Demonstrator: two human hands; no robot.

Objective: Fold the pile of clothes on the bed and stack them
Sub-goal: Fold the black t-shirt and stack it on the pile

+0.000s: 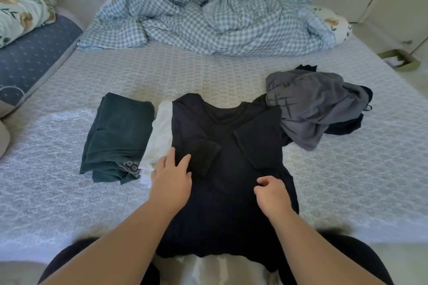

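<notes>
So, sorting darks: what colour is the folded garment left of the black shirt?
Dark teal green, clearest in the head view.

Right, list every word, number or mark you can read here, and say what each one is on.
"8": a pale patch at the near corner of the folded dark green garment; other characters on it cannot be made out.
Crossed "X"-like strokes: printed dark on the crumpled grey shirt; not readable as a word.
Nothing else legible.

single head-worn wide-angle view, facing forward and down over the bed point(208, 71), close above the hands
</notes>
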